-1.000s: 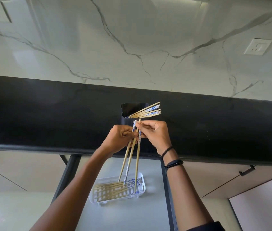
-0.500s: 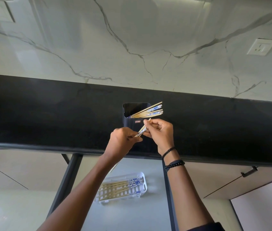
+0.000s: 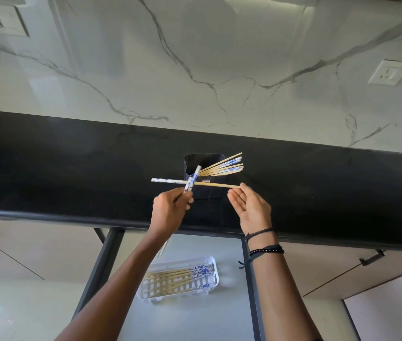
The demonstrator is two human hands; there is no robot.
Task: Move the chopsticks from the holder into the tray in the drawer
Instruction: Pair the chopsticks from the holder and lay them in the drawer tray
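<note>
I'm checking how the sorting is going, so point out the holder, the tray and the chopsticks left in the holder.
holder [image 3: 207, 191], head view, front wall.
tray [image 3: 182, 292], head view, near rim.
chopsticks [image 3: 222, 166], head view, middle of the bundle sticking out of the holder.
</note>
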